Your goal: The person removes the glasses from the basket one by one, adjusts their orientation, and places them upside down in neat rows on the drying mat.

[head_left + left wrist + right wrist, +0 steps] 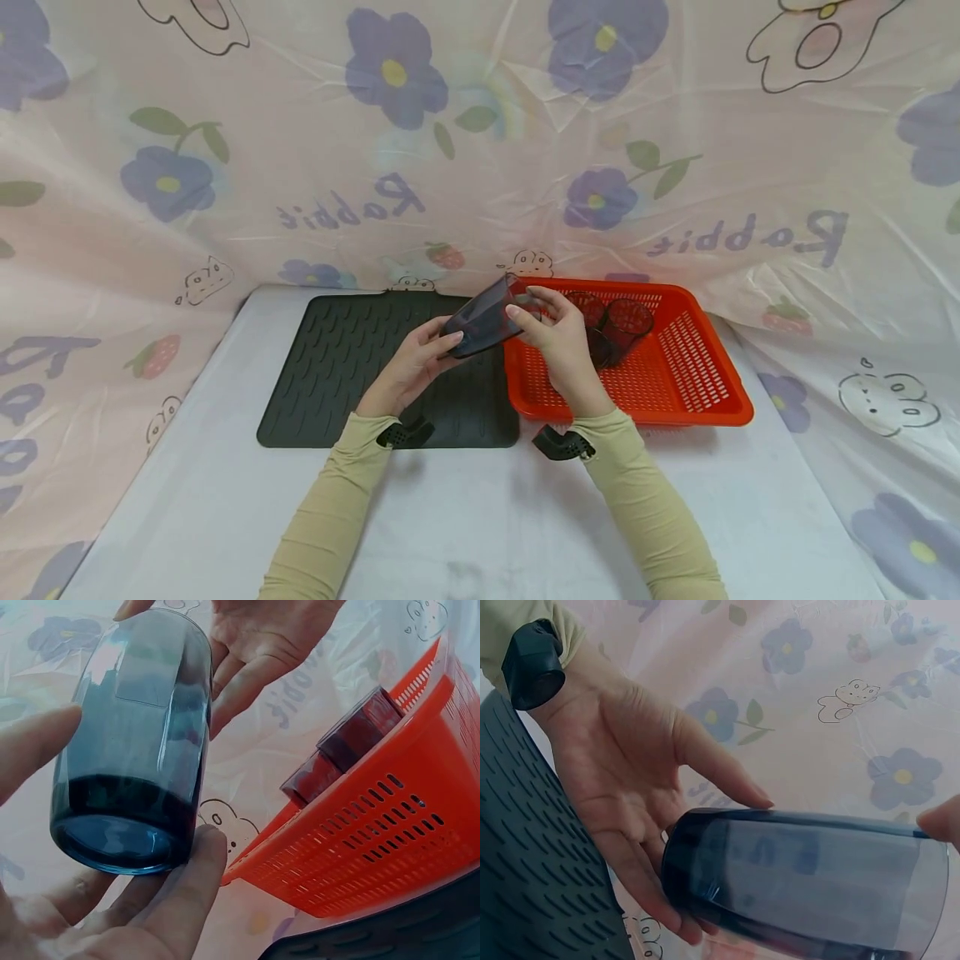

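Observation:
A dark blue-grey clear drinking glass [486,319] is held tilted in both hands, above the seam between the mat and the basket. My left hand [411,364] grips its thick base end, thumb on one side and fingers beneath, as the left wrist view shows on the glass [142,742]. At the rim end, my right hand [558,342] pinches the wall between thumb and fingers. In the right wrist view the glass [810,881] lies almost level, with the left hand [622,772] around its base and the right thumb [943,823] at the rim.
A red perforated plastic basket [693,358] stands on the right, with more dark glasses [628,321] lying in its left part. To the left is a dark ribbed mat [352,375]. Both rest on a white table [465,517], backed by a flower-patterned curtain [480,167].

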The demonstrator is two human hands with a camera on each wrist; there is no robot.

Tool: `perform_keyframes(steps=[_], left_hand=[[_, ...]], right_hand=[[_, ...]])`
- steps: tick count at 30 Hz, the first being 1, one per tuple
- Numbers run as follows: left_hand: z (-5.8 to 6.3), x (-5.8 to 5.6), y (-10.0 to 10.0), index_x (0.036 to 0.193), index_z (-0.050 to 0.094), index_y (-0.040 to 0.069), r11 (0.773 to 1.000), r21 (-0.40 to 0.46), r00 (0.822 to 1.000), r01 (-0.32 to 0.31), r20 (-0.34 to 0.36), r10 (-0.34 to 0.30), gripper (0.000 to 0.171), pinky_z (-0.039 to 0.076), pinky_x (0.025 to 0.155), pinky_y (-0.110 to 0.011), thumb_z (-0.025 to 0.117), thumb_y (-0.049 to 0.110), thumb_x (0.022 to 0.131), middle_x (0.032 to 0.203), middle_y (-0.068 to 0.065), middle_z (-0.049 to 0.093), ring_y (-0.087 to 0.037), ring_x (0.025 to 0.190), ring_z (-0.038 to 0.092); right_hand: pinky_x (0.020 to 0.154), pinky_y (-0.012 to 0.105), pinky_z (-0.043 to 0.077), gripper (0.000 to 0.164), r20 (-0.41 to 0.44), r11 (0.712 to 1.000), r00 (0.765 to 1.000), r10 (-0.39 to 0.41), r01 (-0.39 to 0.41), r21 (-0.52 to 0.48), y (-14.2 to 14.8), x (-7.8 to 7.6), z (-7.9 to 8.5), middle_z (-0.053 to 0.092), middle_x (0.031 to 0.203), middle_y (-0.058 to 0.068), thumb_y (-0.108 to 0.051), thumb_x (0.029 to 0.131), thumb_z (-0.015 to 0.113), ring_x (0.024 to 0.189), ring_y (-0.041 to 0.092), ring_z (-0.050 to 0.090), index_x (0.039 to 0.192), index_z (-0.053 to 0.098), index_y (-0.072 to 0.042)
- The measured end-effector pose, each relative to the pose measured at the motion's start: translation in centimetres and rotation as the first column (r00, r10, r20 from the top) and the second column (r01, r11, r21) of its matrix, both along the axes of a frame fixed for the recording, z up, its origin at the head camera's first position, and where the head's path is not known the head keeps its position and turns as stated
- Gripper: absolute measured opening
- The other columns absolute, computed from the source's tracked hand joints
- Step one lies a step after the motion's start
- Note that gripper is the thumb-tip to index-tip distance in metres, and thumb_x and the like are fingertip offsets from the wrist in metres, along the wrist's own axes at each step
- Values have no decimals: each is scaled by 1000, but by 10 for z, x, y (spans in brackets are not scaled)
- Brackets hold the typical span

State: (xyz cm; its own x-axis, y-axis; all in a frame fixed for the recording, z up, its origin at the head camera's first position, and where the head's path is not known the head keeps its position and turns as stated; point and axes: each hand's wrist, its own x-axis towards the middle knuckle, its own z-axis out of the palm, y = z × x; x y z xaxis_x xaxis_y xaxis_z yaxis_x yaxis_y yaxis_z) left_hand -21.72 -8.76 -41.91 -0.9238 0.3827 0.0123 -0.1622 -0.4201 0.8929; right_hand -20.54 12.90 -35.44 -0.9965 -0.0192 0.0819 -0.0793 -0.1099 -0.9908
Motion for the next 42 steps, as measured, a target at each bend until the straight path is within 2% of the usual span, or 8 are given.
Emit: perform_keyframes(steps=[7,10,18,28,34,42], left_hand=[[-2,1,-1,129,51,2,999,35,1000,-15,22,14,46,47,95,-43,70,15,89,121,-16,51,-27,102,63],[-2,2,-3,130,51,2,999,25,999,-23,25,22,46,47,96,-43,69,15,90,122,-16,50,-27,102,62],[-5,1,-15,132,49,-1,997,-32,997,-72,39,73,48,48,95,-41,68,13,90,122,-16,50,-25,101,60],[-10,0,-26,130,52,0,987,-41,986,-157,48,159,45,51,90,-38,69,5,88,118,-14,57,-22,99,62],[-10,1,-32,128,53,3,977,-9,975,-213,63,213,46,52,90,-41,71,3,86,117,-13,58,-23,98,64],[-7,3,-39,126,54,7,945,51,946,-322,51,319,47,53,86,-45,71,-3,84,111,-11,61,-23,94,66]], right_hand=[[78,32,56,50,15,1000,1000,-4,4,10,-2,-1,-4,52,123,15,-17,88,71,86,16,64,132,49,-4],[79,32,56,50,24,1000,1000,3,-4,25,-4,-2,-6,52,123,13,-18,88,72,87,18,63,131,50,-6],[94,44,49,52,82,996,994,76,-79,33,-10,-5,-12,48,129,11,-17,90,69,105,26,58,135,45,-7],[95,37,48,54,148,981,971,187,-193,25,-11,-9,-20,45,135,11,-17,93,64,110,28,55,140,37,-10],[99,39,45,60,172,960,953,248,-266,90,-12,-6,-23,41,137,12,-21,92,65,116,28,52,142,34,-11],[95,37,48,68,219,930,925,310,-343,129,-15,-5,-31,39,142,12,-18,87,71,114,28,57,143,33,-10]])
